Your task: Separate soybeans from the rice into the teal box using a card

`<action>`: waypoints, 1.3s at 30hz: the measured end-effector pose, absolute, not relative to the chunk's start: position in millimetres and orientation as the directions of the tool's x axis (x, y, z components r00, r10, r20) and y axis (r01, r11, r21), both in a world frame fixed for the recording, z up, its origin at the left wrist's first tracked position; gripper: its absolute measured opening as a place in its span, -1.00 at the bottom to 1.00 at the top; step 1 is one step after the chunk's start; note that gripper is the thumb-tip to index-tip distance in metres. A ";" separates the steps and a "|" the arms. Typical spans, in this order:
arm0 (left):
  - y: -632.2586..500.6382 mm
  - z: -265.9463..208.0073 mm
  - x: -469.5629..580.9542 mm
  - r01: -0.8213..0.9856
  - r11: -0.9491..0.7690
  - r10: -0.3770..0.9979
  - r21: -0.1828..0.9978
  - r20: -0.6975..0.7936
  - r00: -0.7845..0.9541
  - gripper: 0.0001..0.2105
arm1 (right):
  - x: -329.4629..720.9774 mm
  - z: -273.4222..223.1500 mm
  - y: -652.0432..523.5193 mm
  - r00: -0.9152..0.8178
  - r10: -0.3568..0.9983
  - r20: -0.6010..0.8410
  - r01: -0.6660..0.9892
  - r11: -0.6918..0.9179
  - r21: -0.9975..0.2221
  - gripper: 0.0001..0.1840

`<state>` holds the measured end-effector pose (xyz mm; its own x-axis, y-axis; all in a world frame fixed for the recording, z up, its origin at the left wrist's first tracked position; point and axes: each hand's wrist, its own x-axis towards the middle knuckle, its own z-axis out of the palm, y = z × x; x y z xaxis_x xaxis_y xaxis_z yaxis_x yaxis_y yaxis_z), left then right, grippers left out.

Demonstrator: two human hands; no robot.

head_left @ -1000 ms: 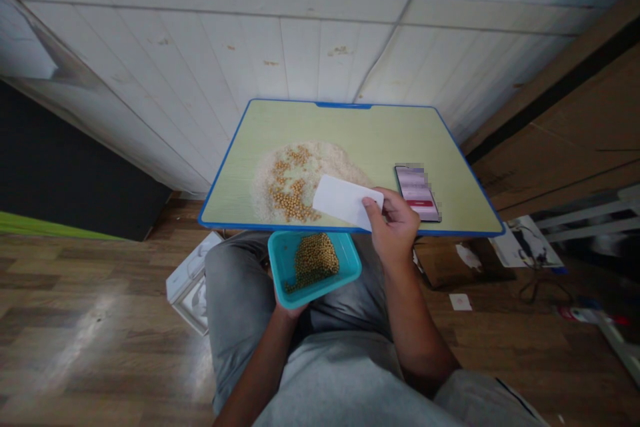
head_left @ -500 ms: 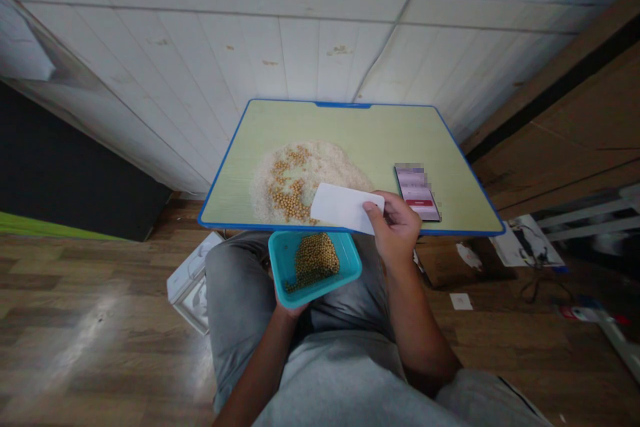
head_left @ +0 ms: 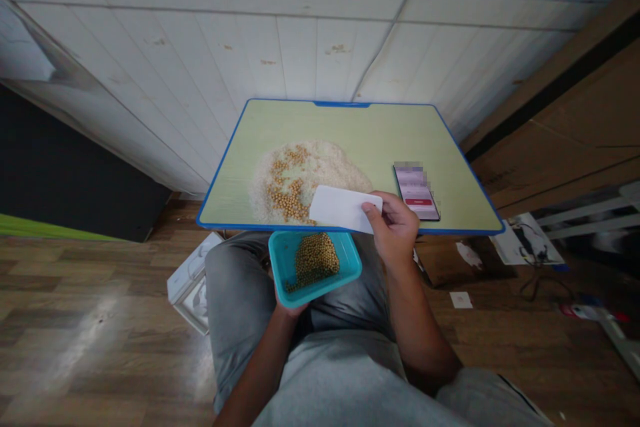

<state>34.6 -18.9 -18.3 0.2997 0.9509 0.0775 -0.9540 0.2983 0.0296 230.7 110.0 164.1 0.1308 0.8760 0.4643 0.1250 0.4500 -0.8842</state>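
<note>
A flat white card is pinched in my right hand, thumb on top. Its left end lies beside yellow-brown beans that look like soybeans, near the table's front edge. White rice spreads around and behind these beans. Below the edge, over my lap, my left hand holds a turquoise plastic tub from beneath; most of its fingers are hidden under the tub. More beans are heaped inside the tub, with a thinner layer toward its near left corner.
The small table has a light green top and a blue rim. A phone with a lit screen lies on its right side. A white box stands on the floor left of my legs. A white panelled wall rises behind.
The card and my right hand have shifted very slightly left and down. The tub and my left hand stay where they were.
</note>
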 end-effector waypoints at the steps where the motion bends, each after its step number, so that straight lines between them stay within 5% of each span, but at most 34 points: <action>1: -18.7 -18.4 35.1 -0.955 0.296 0.951 0.028 0.087 0.297 -0.17 | 230.8 164.2 110.2 0.123 0.875 0.468 0.120 0.455 -0.882 -0.87; 11: -17.2 -5.1 36.9 -0.964 0.265 0.949 0.038 0.164 0.267 0.10 | 232.9 160.7 110.8 0.126 0.869 0.479 0.102 0.469 -0.877 -0.86; 39: -19.0 -12.5 36.0 -0.959 0.279 0.936 0.043 0.212 0.282 0.16 | 231.5 165.0 103.0 0.114 0.855 0.506 0.099 0.497 -0.862 -0.90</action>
<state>36.0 -19.0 -12.5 0.2818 0.9357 0.2123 -0.9593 0.2792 0.0428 231.5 103.0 165.0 0.1143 0.8549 0.5060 0.0986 0.4970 -0.8621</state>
